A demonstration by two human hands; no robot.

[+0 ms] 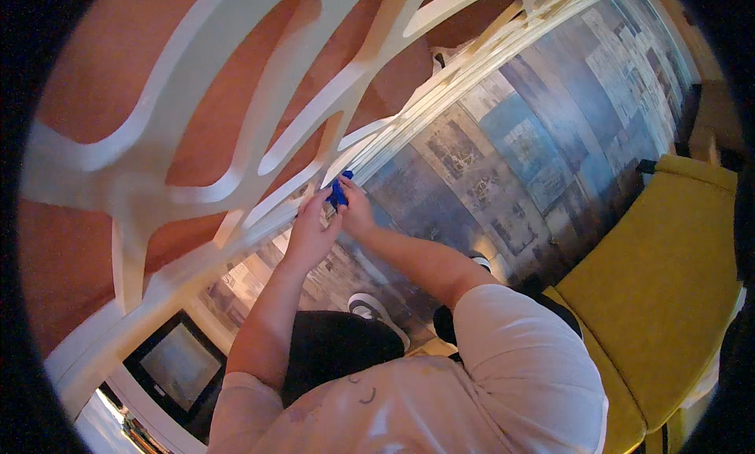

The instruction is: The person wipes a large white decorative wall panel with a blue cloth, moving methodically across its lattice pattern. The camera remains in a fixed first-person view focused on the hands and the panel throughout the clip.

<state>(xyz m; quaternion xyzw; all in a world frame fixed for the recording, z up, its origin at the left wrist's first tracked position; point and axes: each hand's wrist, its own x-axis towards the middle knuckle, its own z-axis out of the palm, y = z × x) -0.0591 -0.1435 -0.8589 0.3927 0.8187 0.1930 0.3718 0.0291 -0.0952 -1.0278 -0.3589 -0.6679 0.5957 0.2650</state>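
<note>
A small crumpled blue cloth or similar soft thing [338,193] is between my hands, low beside a white openwork partition [133,182]. My right hand [357,209] grips it from the right, with a bit of blue showing past the fingertips. On the other side my left hand [314,231] reaches up to it, thumb and fingers apart, the fingertips at its left edge. Whether the left fingers pinch the blue thing or only touch it is hard to tell. Both hands are close to the partition's pale lower rail [377,162].
Reddish-brown surface [218,117] shows through the partition's cutouts. A mustard-yellow upholstered seat [655,277] stands at the right. Patchwork-patterned floor [507,165] runs along the rail. At lower left is a black-framed panel [180,362]. My shoe [377,315] is on the floor below.
</note>
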